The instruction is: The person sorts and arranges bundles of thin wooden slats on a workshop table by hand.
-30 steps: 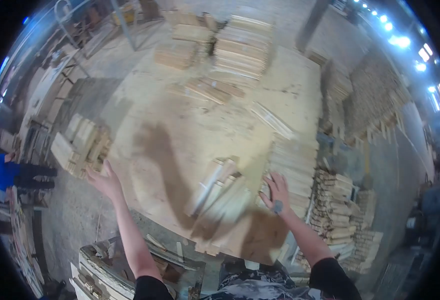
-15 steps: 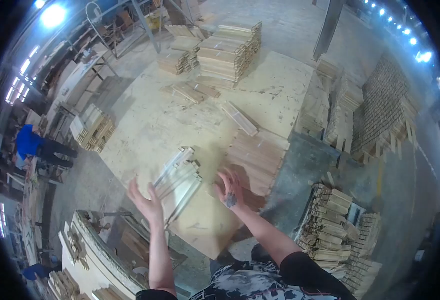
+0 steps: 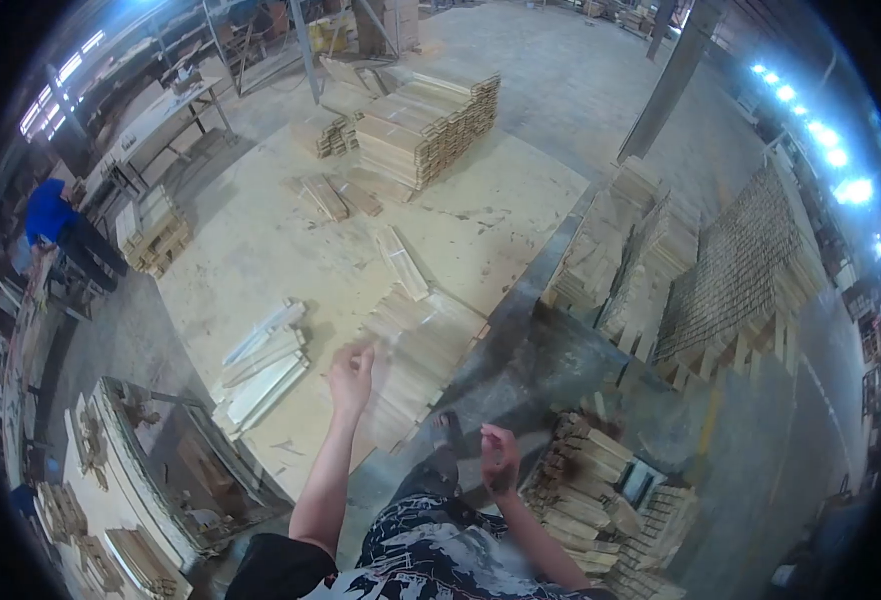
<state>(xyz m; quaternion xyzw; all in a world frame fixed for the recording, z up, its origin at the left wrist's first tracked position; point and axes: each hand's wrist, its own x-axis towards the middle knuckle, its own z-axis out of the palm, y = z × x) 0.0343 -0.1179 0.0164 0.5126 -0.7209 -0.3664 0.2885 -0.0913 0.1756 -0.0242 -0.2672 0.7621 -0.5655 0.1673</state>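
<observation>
My left hand (image 3: pixel 351 378) is over the panel's left edge, its fingers loosely bent and apart, with nothing seen in them. Beneath and beside it lies a panel of wooden slats (image 3: pixel 416 345) laid side by side on the pale sheet. To its left sits a small pile of pale wooden strips (image 3: pixel 266 370). My right hand (image 3: pixel 501 460), with a dark mark near the wrist, hangs apart from the panel, close to my body. Its fingers are loosely curled and nothing shows in them. Nearest to it is a stack of wood pieces (image 3: pixel 576 480) at the lower right.
A loose board (image 3: pixel 402 262) lies past the panel. Farther back stand a tall board stack (image 3: pixel 421 125) and shorter boards (image 3: pixel 323 197). Stacked wood (image 3: pixel 731 275) and a steel post (image 3: pixel 666 85) are at the right. A person in blue (image 3: pixel 51 215) bends at the left.
My view has turned right. My left hand has moved from beside the strip pile to the slat panel. My right hand has drawn back from the panel toward my body.
</observation>
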